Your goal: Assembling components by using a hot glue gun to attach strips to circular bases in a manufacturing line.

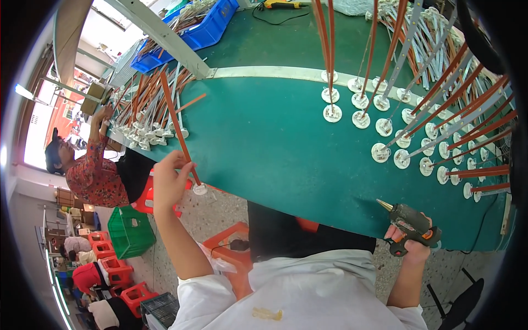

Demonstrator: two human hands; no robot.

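Note:
My left hand (pixel 169 181) pinches a long brown strip (pixel 175 116) between thumb and fingers, near its lower end. A small white round base (pixel 199 190) sits at the bottom of that strip, by the table's near edge. My right hand (pixel 416 251) is wrapped round the handle of a dark glue gun (pixel 411 221), its pointed metal nozzle aimed up and left over the table. Beyond my left hand lies a pile of brown and grey strips (pixel 151 104) with white ends. To the right stand several upright strips on white round bases (pixel 380 153).
A green-topped table (pixel 264 132) spreads before me. A blue crate (pixel 212 27) with more strips stands at the far left, and a yellow-and-black tool (pixel 282 4) lies at the back. Another person (pixel 96 170) works at the left. Red stools (pixel 228 247) and a green crate (pixel 131 231) stand below.

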